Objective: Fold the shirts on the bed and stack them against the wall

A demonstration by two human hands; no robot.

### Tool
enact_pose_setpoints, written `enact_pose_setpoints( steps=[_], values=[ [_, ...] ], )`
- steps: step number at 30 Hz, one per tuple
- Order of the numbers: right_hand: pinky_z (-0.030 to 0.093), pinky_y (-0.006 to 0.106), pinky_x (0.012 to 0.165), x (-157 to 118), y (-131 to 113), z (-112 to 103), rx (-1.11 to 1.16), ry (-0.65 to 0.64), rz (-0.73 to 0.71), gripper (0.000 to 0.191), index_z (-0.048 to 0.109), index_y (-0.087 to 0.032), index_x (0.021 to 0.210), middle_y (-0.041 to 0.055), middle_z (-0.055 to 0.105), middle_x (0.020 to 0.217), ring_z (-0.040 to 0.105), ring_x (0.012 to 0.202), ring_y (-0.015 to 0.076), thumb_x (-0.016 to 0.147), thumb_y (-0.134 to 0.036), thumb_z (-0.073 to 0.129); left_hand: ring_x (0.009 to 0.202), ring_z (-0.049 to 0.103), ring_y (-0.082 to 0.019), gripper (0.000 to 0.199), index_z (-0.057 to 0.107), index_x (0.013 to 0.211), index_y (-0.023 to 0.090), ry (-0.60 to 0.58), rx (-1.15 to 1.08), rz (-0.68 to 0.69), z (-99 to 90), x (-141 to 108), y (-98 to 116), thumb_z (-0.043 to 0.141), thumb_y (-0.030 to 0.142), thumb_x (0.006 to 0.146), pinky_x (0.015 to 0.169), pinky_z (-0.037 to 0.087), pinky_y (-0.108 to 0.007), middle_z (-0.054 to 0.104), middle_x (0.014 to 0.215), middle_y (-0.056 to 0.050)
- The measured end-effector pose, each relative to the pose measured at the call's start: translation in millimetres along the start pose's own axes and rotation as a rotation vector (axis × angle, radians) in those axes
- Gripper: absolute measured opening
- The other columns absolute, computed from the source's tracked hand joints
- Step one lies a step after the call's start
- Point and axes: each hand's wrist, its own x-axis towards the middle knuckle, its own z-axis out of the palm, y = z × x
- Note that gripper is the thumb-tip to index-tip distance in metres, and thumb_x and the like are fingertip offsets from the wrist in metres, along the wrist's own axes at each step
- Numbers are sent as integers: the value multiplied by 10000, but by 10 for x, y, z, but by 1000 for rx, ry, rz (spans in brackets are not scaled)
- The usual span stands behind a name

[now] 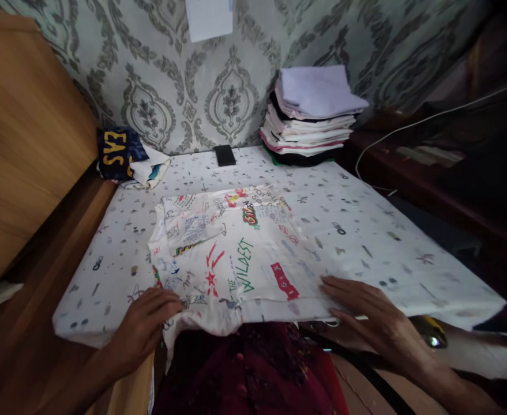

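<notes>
On white patterned cloth, a white printed fabric garment may be creased by uneven tugging, right hand unclenched, left hand of unclear grip.

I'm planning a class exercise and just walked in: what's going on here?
A person has a printed white garment spread out on the table. The left hand touches its near left corner, where some fabric hangs over the edge; the right hand is at its near right corner. A stack of folded clothes stands at the back.
</notes>
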Motion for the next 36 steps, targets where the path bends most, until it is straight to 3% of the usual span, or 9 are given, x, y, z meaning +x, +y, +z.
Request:
enact_pose_setpoints(
  steps=[5, 11, 16, 19, 22, 24, 27, 31, 36],
  values=[
    [603, 398, 904, 185, -8, -68, -26, -42, -90, 302, 652, -268, 1251, 69, 721, 1217, 684, 1100, 255, 969, -317, 556, 755, 670, -209, 251, 689, 909, 180, 23, -330, -328, -200, 306, 35, 467, 291, 944, 659, 522, -266, 723, 848, -70],
    [624, 380, 853, 208, 21, -87, -19, -70, -112, 332, 672, -217, 1188, 111, 734, 1164, 693, 1076, 273, 878, -335, 679, 734, 679, -218, 268, 719, 885, 182, 101, -475, -489, -263, 482, -3, 538, 379, 881, 688, 524, -272, 738, 808, -55],
    [629, 332, 815, 389, 99, -225, 197, -96, 164, 237, 697, -318, 1112, 42, 750, 1125, 727, 995, 233, 984, -360, 502, 730, 664, -230, 233, 722, 809, 182, 91, -598, -612, -447, 697, -70, 634, 395, 774, 656, 515, -282, 727, 780, -49],
    [619, 346, 767, 845, 236, -270, 396, -131, 354, 297, 708, -321, 1034, 46, 761, 1031, 729, 924, 254, 946, -541, 529, 686, 621, -209, 213, 699, 775, 179, 215, -664, -718, -561, 1023, -302, 730, 358, 662, 612, 488, -273, 682, 724, -20],
    [580, 340, 680, 1461, 444, -125, 635, -15, 525, 462, 683, -254, 895, 53, 727, 820, 683, 763, 232, 795, -703, 640, 632, 588, -191, 330, 654, 751, 173, 382, -780, -861, -550, 1420, -682, 781, 399, 547, 561, 460, -266, 639, 651, -1],
    [541, 319, 591, 1806, 587, 43, 742, 14, 688, 532, 662, -224, 866, 32, 680, 714, 632, 654, 197, 653, -702, 758, 571, 555, -160, 391, 620, 714, 168, 334, -826, -1000, -471, 1619, -930, 813, 397, 463, 519, 429, -246, 599, 594, 17],
    [493, 296, 501, 2062, 736, 243, 822, -8, 894, 488, 647, -215, 845, 15, 630, 645, 581, 566, 168, 624, -619, 807, 543, 543, -127, 425, 600, 727, 166, 210, -849, -1147, -325, 1713, -1174, 826, 375, 433, 502, 407, -217, 575, 583, 38],
    [528, 297, 526, 2044, 770, 280, 856, 3, 917, 440, 668, -222, 918, 26, 664, 718, 622, 612, 174, 689, -580, 783, 557, 541, -110, 467, 613, 831, 178, 197, -832, -1131, -225, 1615, -1279, 828, 390, 475, 500, 393, -197, 561, 625, 59],
    [534, 311, 555, 1986, 746, 266, 812, -50, 832, 640, 635, -212, 1080, -3, 658, 690, 631, 630, 183, 597, -568, 855, 531, 505, -101, 475, 605, 854, 188, 164, -793, -1111, -211, 1567, -1331, 829, 402, 494, 465, 347, -185, 530, 608, 70]
  ],
)
